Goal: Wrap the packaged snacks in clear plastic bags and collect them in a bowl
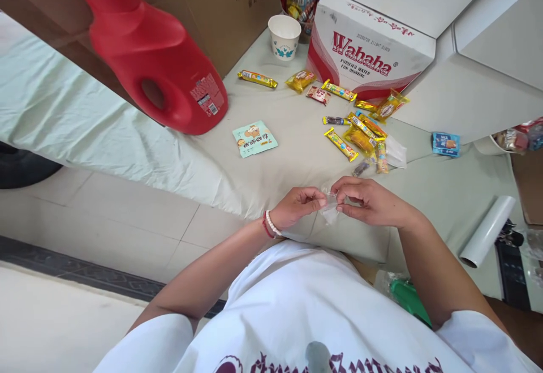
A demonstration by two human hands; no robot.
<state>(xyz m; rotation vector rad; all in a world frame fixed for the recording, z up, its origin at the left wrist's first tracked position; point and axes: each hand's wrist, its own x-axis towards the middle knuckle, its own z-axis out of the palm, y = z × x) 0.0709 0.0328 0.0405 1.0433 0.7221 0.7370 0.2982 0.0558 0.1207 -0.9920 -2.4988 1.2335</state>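
Observation:
Between my two hands is a small clear plastic bag [330,211], pinched near its top edge. My left hand [299,206], with a bead bracelet at the wrist, grips its left side between thumb and fingers. On the other side, my right hand [365,200] pinches it with curled fingers. Just beyond lies a pile of wrapped snacks [360,135], with several yellow sticks and small packets. A white, translucent piece of plastic [395,151] lies at the pile's right. A mint-green sachet [254,138] rests flat to the left.
A red jug [169,67] stands at the left by a brown carton [203,11]. A paper cup [284,36] and a Wahaha box [369,44] are at the back. On the right are a blue packet [445,144] and a white roll [487,231]. The cloth-covered table's edge [203,192] runs along the left.

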